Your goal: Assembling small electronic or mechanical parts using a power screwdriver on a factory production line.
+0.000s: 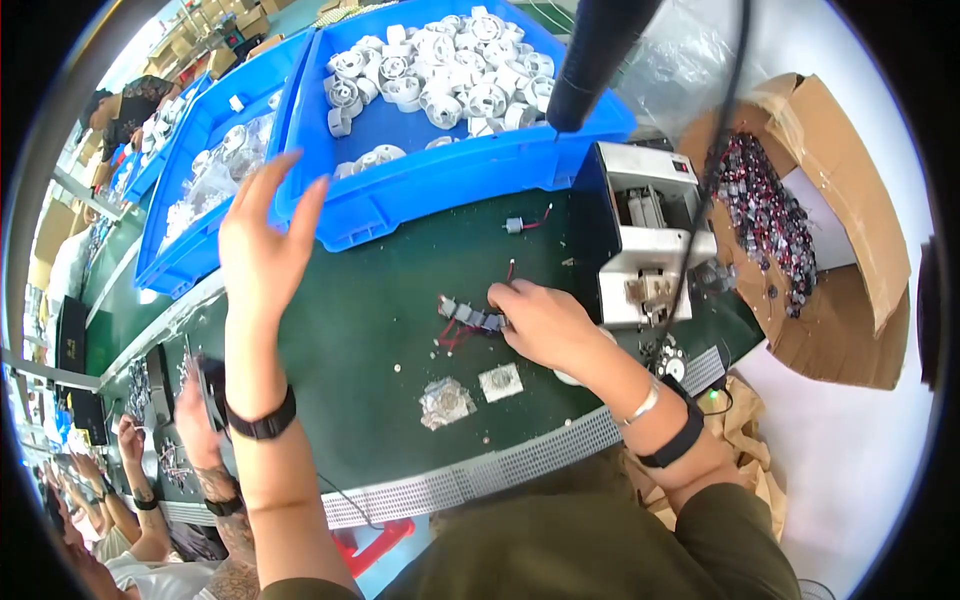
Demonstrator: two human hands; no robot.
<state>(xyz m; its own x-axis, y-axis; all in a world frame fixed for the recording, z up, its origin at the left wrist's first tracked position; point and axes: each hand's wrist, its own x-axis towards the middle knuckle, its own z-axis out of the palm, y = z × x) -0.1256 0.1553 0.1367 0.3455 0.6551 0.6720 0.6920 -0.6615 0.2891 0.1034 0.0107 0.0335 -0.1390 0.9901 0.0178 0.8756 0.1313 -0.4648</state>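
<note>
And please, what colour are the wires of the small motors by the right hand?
The wires on the small motors look red, seen in the head view.

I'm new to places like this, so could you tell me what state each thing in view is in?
Left hand: raised, open, apparently empty
Right hand: fingers at one end of the motor row
Motor row: lying down, red wires attached
Lone motor: lying apart
Large blue bin: lidless, partly filled
Cardboard box: open, holding many small parts
Machine: on or off, cannot tell
</note>
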